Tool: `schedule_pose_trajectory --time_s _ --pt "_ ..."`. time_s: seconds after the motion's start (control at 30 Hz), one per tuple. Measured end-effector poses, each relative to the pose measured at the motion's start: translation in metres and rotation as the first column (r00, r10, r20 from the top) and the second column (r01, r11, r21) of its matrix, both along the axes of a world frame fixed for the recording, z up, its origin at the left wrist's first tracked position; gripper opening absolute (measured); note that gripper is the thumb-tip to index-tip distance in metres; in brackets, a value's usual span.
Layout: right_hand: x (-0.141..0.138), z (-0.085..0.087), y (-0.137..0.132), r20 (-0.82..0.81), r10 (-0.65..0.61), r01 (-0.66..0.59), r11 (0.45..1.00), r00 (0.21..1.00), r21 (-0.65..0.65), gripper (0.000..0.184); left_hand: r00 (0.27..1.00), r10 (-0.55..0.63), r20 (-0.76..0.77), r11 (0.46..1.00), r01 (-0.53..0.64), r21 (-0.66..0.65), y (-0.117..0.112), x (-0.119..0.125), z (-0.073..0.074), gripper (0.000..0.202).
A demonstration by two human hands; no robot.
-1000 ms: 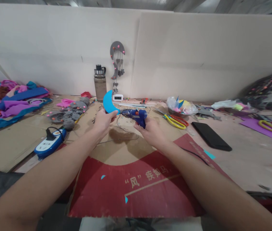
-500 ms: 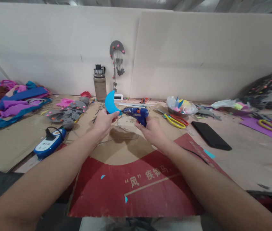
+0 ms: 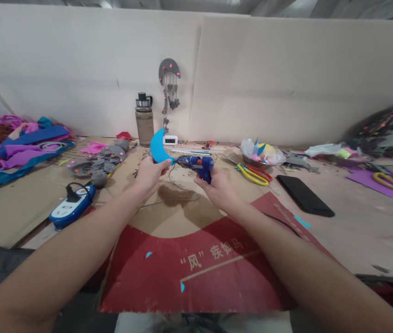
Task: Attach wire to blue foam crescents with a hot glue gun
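Between the fingers of my left hand [image 3: 150, 176] is a bright blue felt crescent [image 3: 158, 146], held up with its curve bulging left. My right hand [image 3: 220, 186] is wrapped round the handle of a blue glue gun [image 3: 199, 165]. The gun's nozzle points left and is at the lower tip of the crescent; whether it touches cannot be made out. Both hands are above a red and tan cardboard sheet [image 3: 196, 296]. A thin grey cord [image 3: 182, 187] hangs below the hands.
At left are a blue power strip [image 3: 69, 208], grey felt pieces [image 3: 109, 159] and a cloth pile [image 3: 19, 148]. A bottle [image 3: 144, 122] stands by the wall, near a hanging grey moon ornament [image 3: 169, 71]. Scissors [image 3: 257, 175] and a black phone [image 3: 305, 195] lie at right.
The blue crescent and my left hand have shifted very slightly left. My right hand and the glue gun have barely moved.
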State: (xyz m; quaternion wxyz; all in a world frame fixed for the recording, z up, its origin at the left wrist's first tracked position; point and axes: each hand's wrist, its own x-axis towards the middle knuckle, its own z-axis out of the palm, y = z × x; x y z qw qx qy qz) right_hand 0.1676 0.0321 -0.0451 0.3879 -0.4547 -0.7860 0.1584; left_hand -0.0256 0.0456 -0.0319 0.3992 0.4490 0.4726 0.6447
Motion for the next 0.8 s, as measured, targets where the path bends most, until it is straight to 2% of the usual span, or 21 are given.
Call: schedule_pose_trajectory --time_s 0.27,0.8 --pt "0.0005 -0.0002 0.0014 -0.015 0.009 -0.009 1.0 1.0 0.023 0.033 0.999 -0.019 -0.049 1.0 0.02 0.006 0.0021 -0.0001 -0.0035 0.018" --pt "-0.0001 -0.0013 0.0003 -0.004 0.026 -0.026 0.999 1.0 0.02 0.029 1.0 0.009 -0.009 1.0 -0.01 -0.026 0.0035 -0.0064 -0.0031 0.018"
